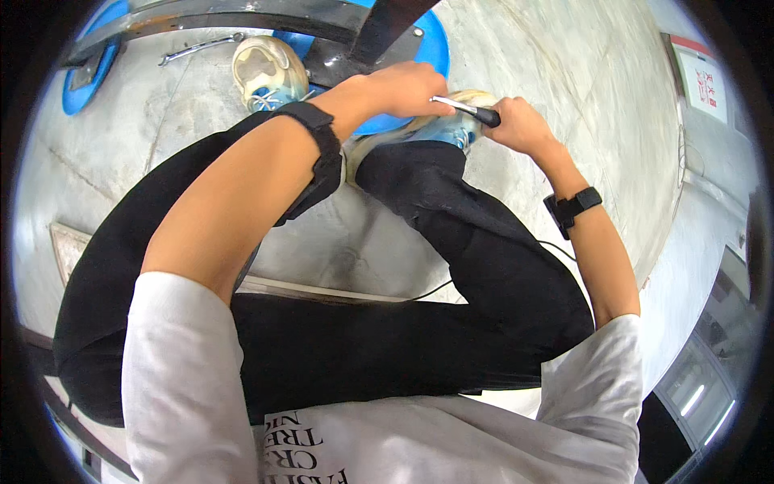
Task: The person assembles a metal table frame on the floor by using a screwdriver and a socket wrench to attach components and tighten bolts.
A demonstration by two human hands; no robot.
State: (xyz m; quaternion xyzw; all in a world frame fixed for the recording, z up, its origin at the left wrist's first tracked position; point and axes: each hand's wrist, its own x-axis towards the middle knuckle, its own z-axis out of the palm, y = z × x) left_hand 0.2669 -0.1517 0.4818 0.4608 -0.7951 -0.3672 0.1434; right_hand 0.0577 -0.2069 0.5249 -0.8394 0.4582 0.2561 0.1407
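My left hand point(411, 89) is closed over the near-side end of a ratchet wrench point(459, 106), which has a silver shaft and a black grip. Its head is hidden under the left fingers. My right hand point(522, 127) wraps its fingers round the tip of the black grip. The wrench lies roughly level between both hands, just above my shoe. Beside the left hand, a black metal frame point(226, 22) rests on a large blue disc point(436, 50), with a dark plate fixed between them.
A silver combination wrench point(201, 48) lies on the grey floor point(556, 48) at the far left, beside my other shoe point(270, 68). Another blue disc point(101, 73) sits under the frame's left end. A thin black cable point(431, 290) runs by my leg.
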